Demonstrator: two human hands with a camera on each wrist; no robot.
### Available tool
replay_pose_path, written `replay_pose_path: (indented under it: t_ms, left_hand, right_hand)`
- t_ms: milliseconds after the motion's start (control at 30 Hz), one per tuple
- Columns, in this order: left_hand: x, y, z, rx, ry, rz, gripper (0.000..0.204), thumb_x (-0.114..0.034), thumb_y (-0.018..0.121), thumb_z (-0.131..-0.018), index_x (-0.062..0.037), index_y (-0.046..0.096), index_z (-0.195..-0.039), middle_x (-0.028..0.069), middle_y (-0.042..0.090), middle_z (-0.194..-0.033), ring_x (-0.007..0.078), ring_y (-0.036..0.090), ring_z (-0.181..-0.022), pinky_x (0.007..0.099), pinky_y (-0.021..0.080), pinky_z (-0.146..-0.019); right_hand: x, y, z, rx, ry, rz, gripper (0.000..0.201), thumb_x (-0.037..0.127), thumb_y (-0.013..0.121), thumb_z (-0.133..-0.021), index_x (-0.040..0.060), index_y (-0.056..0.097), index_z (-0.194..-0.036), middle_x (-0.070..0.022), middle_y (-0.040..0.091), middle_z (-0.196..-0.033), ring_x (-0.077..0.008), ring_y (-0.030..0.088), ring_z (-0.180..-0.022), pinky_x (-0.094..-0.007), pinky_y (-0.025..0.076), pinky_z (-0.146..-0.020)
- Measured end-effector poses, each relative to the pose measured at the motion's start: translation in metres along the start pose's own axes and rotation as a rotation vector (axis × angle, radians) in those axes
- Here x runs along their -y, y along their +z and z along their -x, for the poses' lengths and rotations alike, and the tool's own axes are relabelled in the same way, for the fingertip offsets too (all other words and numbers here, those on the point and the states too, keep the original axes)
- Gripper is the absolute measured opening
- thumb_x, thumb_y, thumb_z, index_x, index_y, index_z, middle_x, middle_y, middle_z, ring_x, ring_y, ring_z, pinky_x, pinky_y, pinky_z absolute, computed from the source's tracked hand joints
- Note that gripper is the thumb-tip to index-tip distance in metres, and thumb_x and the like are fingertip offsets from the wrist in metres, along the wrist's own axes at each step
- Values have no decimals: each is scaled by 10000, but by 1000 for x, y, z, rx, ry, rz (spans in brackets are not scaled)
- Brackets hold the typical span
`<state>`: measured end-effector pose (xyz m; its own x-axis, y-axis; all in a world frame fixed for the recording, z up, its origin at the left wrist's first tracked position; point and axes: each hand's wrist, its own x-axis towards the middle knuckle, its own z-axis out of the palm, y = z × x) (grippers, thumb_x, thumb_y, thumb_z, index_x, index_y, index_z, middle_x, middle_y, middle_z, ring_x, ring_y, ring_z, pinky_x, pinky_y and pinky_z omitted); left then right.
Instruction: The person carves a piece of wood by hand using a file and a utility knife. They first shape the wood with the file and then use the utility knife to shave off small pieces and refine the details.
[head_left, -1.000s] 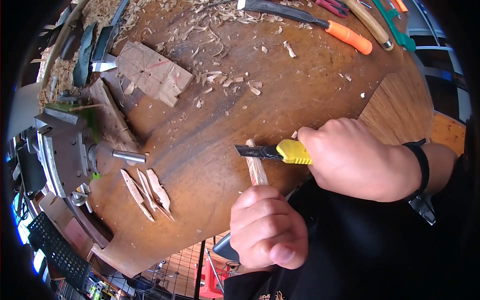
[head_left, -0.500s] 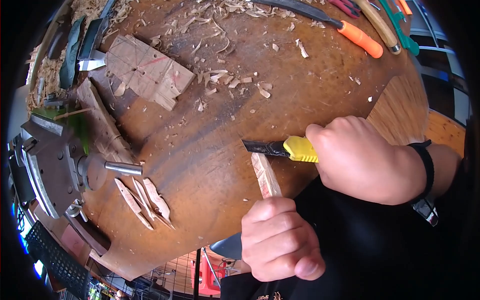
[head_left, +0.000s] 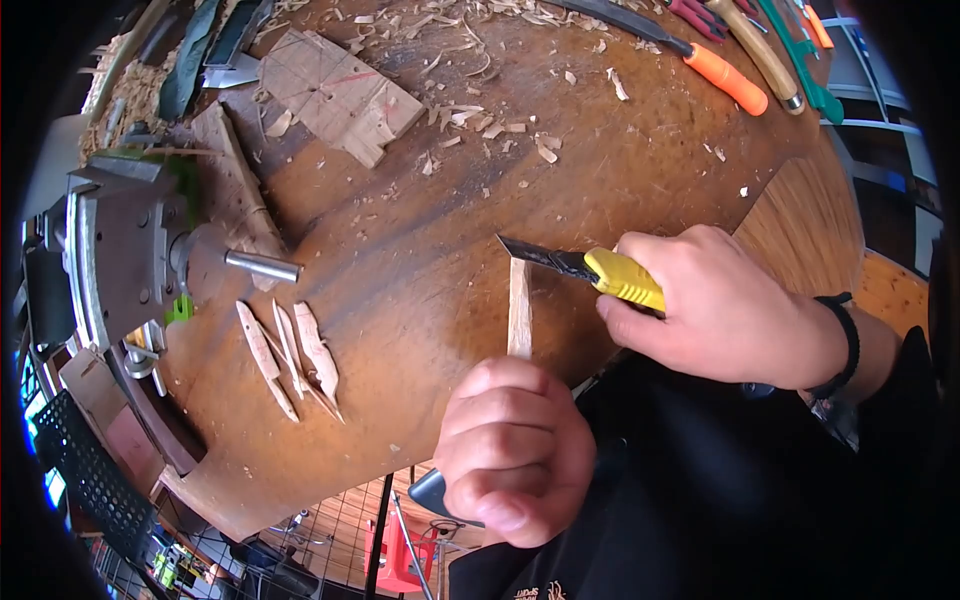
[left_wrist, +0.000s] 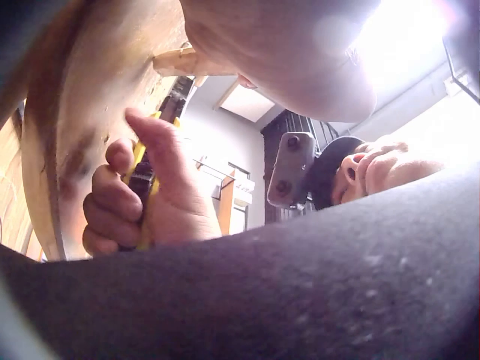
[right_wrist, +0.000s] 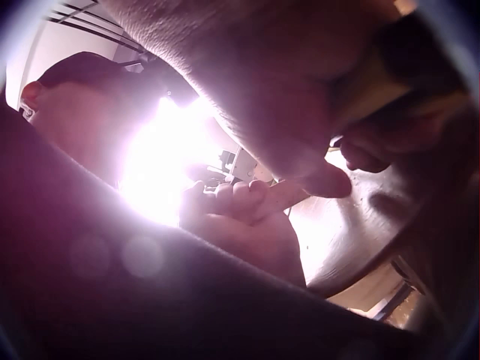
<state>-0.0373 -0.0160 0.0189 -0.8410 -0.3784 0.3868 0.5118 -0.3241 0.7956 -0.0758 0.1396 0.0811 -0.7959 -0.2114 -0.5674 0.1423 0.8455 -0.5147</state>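
Note:
In the head view my left hand [head_left: 515, 450] grips a short, pale wooden stick [head_left: 520, 315], whose far end sticks out from the fist toward the table. My right hand [head_left: 715, 305] holds a yellow utility knife [head_left: 625, 280] by its handle. The dark blade [head_left: 540, 255] lies across the tip of the stick. From the left wrist view, the right hand's fingers [left_wrist: 112, 199] wrap the knife handle, and the stick's tip [left_wrist: 176, 61] shows beside the blade. Strong glare fills part of the right wrist view, where the stick [right_wrist: 281, 196] emerges from the left fist.
Several thin carved wood pieces [head_left: 318, 350] lie left of my hands, near a metal vise [head_left: 130, 250]. Behind are a marked board [head_left: 340, 95], wood shavings [head_left: 480, 120] and an orange-handled chisel [head_left: 725, 78]. The worn wooden table's [head_left: 400, 420] near edge runs beside my left hand.
The knife blade has swung to a steeper slant across the stick's tip. The stick stands straighter in view and shows a plainer face. My left hand dipped, then came back up and left.

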Motion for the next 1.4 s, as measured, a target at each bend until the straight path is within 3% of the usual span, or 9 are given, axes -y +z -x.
replay_pose_path:
  t_ms: [167, 467, 600, 667, 900, 967, 1100, 1200, 1400]
  left_hand:
    - [4, 4, 5, 7, 64, -66, 499, -318, 348, -1088, -165, 312, -613, -24, 300, -523, 124, 264, -452, 321, 364, -575]
    - [3, 9, 7, -19, 65, -63, 500, -308, 344, -1092, -169, 299, -614, -27, 264, -527, 124, 239, -457, 313, 342, -575]
    - [2, 12, 4, -38, 36, -25, 499, -301, 350, -1090, -171, 298, -611, -33, 257, -525, 121, 226, -461, 308, 325, -575]
    - [1, 12, 2, -47, 28, 10, 498, -298, 354, -1088, -172, 295, -609, -37, 248, -522, 118, 213, -466, 306, 313, -574]
    - [3, 13, 6, -26, 43, -50, 492, -282, 352, -1084, -175, 292, -608, -36, 244, -526, 123, 212, -469, 317, 312, -584]
    - [4, 13, 11, -35, 104, -84, 417, -136, 477, -994, -118, 314, -610, 16, 404, -536, 172, 387, -436, 330, 409, -480]
    - [0, 11, 15, 243, 107, -349, 419, -86, 507, -971, -116, 308, -604, 28, 452, -551, 181, 429, -456, 340, 436, -496]
    - [2, 23, 7, -67, 48, -155, 508, -271, 370, -1088, -172, 245, -605, -22, 229, -533, 118, 192, -470, 325, 322, -588]
    - [1, 22, 0, -184, 11, -49, 536, -273, 406, -1073, -184, 219, -579, -35, 196, -519, 112, 175, -450, 315, 292, -569]
  right_hand:
    - [3, -2, 10, 36, -29, -80, 596, 523, 643, -986, -31, 606, -768, -248, 596, -581, -457, 650, -590, -517, 525, -581]
    - [-5, 10, 11, -83, -133, -22, 613, 496, 632, -1002, -3, 562, -653, -215, 549, -494, -416, 620, -480, -483, 496, -453]
    - [0, 12, 6, -138, -147, 73, 604, 486, 635, -999, -1, 566, -649, -208, 563, -500, -397, 631, -481, -472, 514, -451]
    - [2, 15, 0, -110, -105, 73, 524, 479, 656, -986, 9, 586, -763, -223, 596, -571, -436, 620, -533, -523, 491, -501]
    - [1, 23, -3, -199, -143, 55, 559, 485, 653, -986, 3, 574, -714, -236, 581, -546, -443, 625, -527, -524, 494, -488]
    - [0, 24, -1, -218, -178, 69, 628, 498, 604, -1012, -11, 594, -644, -218, 583, -518, -393, 660, -510, -462, 531, -455]
    - [-3, 25, 5, -259, -186, 53, 625, 492, 590, -1021, -18, 607, -661, -222, 586, -519, -395, 667, -516, -460, 537, -460]
    - [-1, 21, 10, -190, -142, 41, 620, 488, 586, -1025, -24, 614, -676, -220, 591, -521, -396, 669, -520, -461, 545, -474]
    - [2, 20, 2, -186, -111, 78, 607, 475, 593, -1024, -26, 618, -682, -211, 590, -517, -387, 668, -516, -456, 547, -478]
